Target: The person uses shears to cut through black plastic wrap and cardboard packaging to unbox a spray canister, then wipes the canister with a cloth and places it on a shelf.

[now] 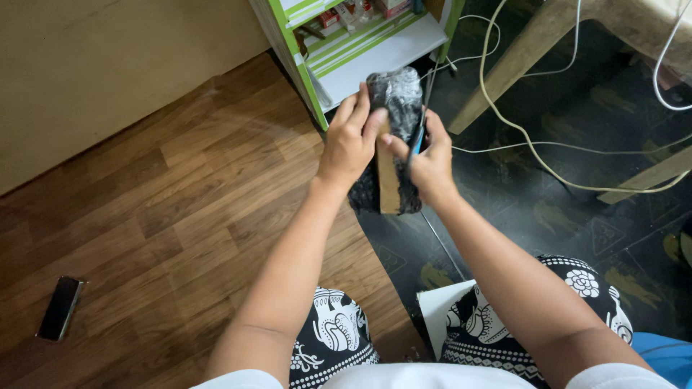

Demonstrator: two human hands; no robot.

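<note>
Your single head camera is looking steeply down from close above your own hands, facing the wooden floor (180,202) at left and dark mat (577,230) at right.

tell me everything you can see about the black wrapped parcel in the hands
The parcel is a block wrapped in crinkled, glossy black plastic, with a strip of brown tape running down its near face. It is held upright above the floor, in front of a green and white shelf. The left hand grips its left side, thumb on the tape; the right hand grips the right side and also holds a thin blue-handled tool against it.
</note>
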